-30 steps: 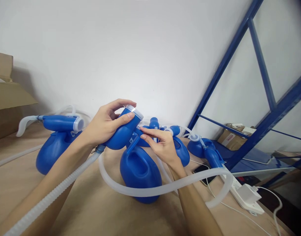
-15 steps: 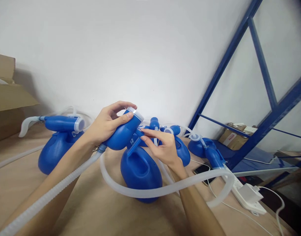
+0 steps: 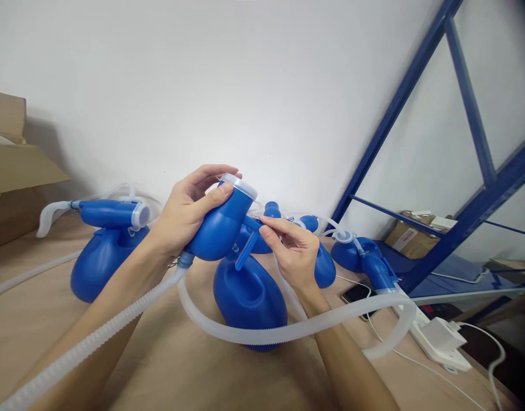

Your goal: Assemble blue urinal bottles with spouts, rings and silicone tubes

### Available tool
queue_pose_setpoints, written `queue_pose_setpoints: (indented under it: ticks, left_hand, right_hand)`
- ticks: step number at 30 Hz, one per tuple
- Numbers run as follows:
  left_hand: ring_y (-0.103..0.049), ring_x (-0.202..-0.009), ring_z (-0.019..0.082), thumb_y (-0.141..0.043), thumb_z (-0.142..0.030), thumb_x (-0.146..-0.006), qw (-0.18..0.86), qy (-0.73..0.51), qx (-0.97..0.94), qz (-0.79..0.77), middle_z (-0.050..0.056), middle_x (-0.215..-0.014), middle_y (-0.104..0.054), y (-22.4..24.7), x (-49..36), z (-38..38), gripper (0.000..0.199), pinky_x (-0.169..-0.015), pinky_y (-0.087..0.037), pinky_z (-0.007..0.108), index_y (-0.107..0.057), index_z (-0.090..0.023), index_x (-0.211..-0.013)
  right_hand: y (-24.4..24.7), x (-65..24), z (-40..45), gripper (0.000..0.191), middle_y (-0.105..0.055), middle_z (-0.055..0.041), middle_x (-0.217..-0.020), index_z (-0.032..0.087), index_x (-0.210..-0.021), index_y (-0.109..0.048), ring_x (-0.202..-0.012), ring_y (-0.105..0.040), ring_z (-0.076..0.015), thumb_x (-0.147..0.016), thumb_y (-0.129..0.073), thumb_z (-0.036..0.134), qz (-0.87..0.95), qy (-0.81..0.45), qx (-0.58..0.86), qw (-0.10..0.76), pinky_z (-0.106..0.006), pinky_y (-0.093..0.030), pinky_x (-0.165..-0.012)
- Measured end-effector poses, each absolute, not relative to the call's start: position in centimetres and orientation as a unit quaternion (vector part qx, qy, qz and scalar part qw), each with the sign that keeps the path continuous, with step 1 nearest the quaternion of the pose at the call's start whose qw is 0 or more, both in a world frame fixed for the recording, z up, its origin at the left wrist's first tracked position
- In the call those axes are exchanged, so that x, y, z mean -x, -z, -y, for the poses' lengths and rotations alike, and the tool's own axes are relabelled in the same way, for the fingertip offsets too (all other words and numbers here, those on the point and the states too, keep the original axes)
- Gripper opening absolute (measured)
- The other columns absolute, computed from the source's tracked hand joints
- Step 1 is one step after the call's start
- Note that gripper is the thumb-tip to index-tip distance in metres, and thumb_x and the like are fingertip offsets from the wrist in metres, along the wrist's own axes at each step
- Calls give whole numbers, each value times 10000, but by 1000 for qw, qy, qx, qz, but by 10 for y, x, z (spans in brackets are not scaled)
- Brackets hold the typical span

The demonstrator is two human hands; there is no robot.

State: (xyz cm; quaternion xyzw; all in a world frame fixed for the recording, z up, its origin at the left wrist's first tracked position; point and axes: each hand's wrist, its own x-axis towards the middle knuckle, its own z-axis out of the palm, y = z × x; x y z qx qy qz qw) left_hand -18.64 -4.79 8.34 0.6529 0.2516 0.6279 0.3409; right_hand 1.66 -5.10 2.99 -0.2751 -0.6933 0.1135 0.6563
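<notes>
Rounded blue plastic jug, left (image 3: 93, 271): on the tan table (image 3: 180, 374).
My left hand (image 3: 180, 217): wrapped round a bulbous blue plastic cup (image 3: 217, 228), tilted above the table.
Middle blue jug (image 3: 262, 308): below the cup.
My right hand (image 3: 294, 254): thumb and forefinger pinching a flat blue plastic bar (image 3: 248, 248) at the cup's right side.

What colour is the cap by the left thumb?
The cap is whitish, best seen in the head view.
</notes>
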Motion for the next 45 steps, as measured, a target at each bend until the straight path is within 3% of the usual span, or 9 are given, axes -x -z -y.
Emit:
queue_pose_setpoints:
  ticks: [9,14,18,21,24,26,28,34,45]
  left_hand:
    - [-660,-1145,282,-780,-554,-846,302,-630,-663,-270,79,-1268,-720,-89,187,52,416,-900,-605,371,-723,-238,-1109]
    - [-668,-1126,285,-771,-555,-848,295,-627,-671,-265,70,-1268,-716,-94,191,58,400,-864,-625,368,-718,-253,-1105]
    - [-699,-1038,254,-771,-515,-846,284,-623,-674,-277,56,-1286,-699,-96,193,62,381,-788,-640,333,-712,-267,-1130]
    - [-720,-948,218,-766,-494,-851,280,-613,-676,-298,48,-1301,-671,-92,193,58,389,-717,-628,297,-704,-273,-1165]
    - [-728,-886,203,-752,-492,-862,288,-580,-690,-325,42,-1259,-678,-84,188,48,392,-669,-607,284,-696,-288,-1192]
    - [-731,-901,219,-733,-495,-876,284,-563,-696,-344,49,-1202,-706,-75,180,39,397,-676,-605,298,-684,-289,-1212]
    - [-730,-960,242,-703,-495,-895,270,-563,-695,-357,67,-1195,-723,-63,168,29,405,-734,-613,331,-669,-274,-1233]
    - [-655,-1222,275,-655,-419,-930,200,-549,-747,-319,94,-1332,-686,-29,136,6,355,-1093,-502,455,-679,-234,-1231]
    - [-524,-1443,305,-619,-467,-930,262,-406,-799,-358,55,-1548,-578,-29,143,2,526,-1240,-382,503,-633,-286,-1424]
  right_hand:
    - [-30,-8,58,159,-827,-21,-1091,278,-1032,-843,-1024,-799,-244,-927,-732,233,693,-104,263,663,-387,-660,-973]
    - [-32,-13,54,199,-825,-24,-1112,294,-1108,-824,-1030,-792,-240,-930,-746,338,710,-145,266,636,-397,-659,-960]
    - [-42,-29,51,544,-794,-44,-1213,318,-1448,-625,-1109,-764,-239,-929,-742,428,758,-217,275,550,-392,-647,-955]
    - [-52,-48,48,618,-767,-66,-1274,306,-1534,-523,-1177,-733,-253,-960,-692,463,820,-236,326,407,-398,-627,-963]
    - [-55,-63,46,522,-794,-62,-1179,275,-1407,-646,-1060,-760,-262,-941,-703,505,872,-215,399,187,-367,-625,-860]
    - [-51,-66,44,372,-808,-42,-949,244,-1123,-775,-838,-762,-245,-903,-736,541,870,-198,448,58,-333,-595,-710]
    - [-45,-61,43,374,-758,-28,-765,220,-864,-764,-676,-701,-221,-876,-743,594,856,-183,483,-13,-324,-527,-602]
    - [-35,-35,42,512,-732,-68,-817,179,-773,-687,-722,-666,-229,-908,-643,671,884,-121,449,-42,-332,-478,-644]
    - [-28,-31,32,446,-742,-70,-854,182,-876,-705,-754,-682,-243,-906,-647,624,880,-140,451,-51,-318,-493,-639]
